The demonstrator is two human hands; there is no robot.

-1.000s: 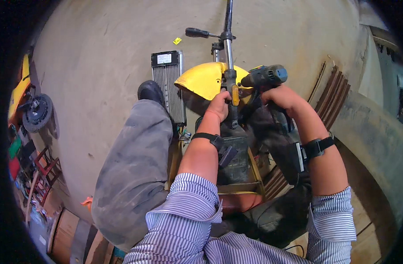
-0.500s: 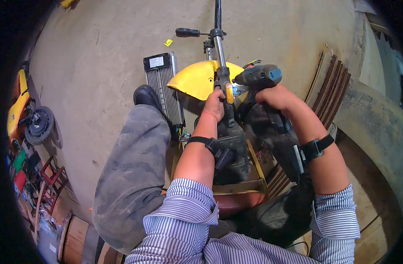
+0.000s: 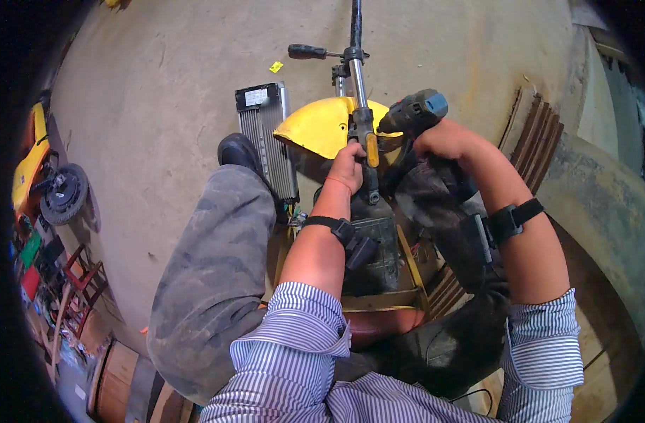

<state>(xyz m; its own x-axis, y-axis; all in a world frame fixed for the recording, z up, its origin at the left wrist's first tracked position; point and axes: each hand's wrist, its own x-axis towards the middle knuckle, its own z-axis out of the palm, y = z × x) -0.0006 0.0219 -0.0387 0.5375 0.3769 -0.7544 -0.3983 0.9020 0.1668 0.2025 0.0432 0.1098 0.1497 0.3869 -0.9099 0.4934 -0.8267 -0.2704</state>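
Observation:
My left hand (image 3: 345,169) is closed around the lower part of an upright metal tube (image 3: 360,88), next to a yellow-and-black fitting (image 3: 371,150). In my right hand (image 3: 445,139) is a cordless drill (image 3: 417,111), its nose pointing left toward the tube. Behind the tube sits a curved yellow cover (image 3: 312,128), partly hidden by the drill. A screwdriver (image 3: 307,51) with a black handle sticks out sideways at a collar higher up the tube. Whether the drill's tip touches anything, I cannot tell.
A finned metal box (image 3: 269,134) with loose wires lies by my left shoe (image 3: 238,151). Between my legs stands a dark case (image 3: 373,247) in a yellow frame. Rusty metal strips (image 3: 537,141) lie at the right. A black wheel (image 3: 64,194) and clutter are at the left.
The drill has risen a little and tilted, its nose now angled more downward, with my right wrist lifted. My left hand keeps its hold on the tube. The whole view has shifted slightly.

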